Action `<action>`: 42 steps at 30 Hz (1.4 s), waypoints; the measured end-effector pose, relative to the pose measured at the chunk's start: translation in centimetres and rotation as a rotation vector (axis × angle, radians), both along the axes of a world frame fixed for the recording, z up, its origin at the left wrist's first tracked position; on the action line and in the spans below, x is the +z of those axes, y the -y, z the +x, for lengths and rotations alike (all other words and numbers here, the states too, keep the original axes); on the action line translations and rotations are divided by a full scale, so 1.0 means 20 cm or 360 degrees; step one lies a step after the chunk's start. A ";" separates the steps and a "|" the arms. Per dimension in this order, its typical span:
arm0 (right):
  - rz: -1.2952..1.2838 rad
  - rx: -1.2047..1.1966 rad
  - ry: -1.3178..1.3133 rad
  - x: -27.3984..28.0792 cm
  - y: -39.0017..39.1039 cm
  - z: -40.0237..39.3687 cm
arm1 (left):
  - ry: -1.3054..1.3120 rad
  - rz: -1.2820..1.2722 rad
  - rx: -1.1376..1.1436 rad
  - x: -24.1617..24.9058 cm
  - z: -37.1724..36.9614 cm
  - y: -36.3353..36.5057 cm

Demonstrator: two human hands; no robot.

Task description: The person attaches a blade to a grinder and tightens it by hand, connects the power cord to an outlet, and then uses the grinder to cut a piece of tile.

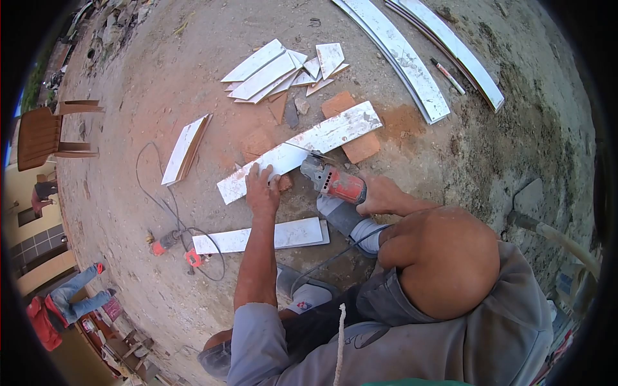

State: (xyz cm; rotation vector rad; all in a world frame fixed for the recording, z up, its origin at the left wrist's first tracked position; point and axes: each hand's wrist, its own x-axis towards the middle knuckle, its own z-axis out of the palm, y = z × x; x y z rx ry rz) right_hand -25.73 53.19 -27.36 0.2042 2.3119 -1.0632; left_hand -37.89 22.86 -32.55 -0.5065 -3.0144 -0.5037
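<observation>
A long white tile strip (335, 132) lies slantwise over orange brick pieces (362, 147). My left hand (262, 190) presses on its lower left part, fingers apart and laid on the surface. My right hand (381, 195) is wrapped round the rear of a red and grey angle grinder (344, 185). The grinder's head and its thin disc are at the near edge of the strip, right of my left hand; whether the disc touches the strip I cannot tell. A cable runs from the grinder past my foot.
Cut white pieces (264, 71) are piled beyond the strip. Long strips (399, 55) and a marker (449, 76) lie at the upper right. Another strip (264, 237) and a second power tool (168, 241) are at the lower left. A brown chair (40, 138) and a person (61, 305) are far left.
</observation>
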 end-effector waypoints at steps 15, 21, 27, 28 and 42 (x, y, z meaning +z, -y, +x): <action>0.0014 0.0014 0.0043 0.03 -0.02 0.02 | -0.0046 0.0044 0.0027 0.01 0.01 -0.01; 0.0029 0.0030 0.0057 0.01 -0.03 0.04 | -0.0093 0.0054 0.0009 0.00 0.01 -0.01; 0.0066 0.0026 0.0058 -0.02 -0.03 0.06 | -0.0063 0.0031 0.0033 0.01 0.01 -0.01; 0.0063 0.0018 0.0069 -0.02 -0.03 0.07 | -0.0065 0.0030 0.0030 0.01 0.01 -0.01; 0.0038 0.0063 0.0057 0.03 0.01 -0.04 | -0.0082 0.0040 0.0037 0.01 0.01 -0.01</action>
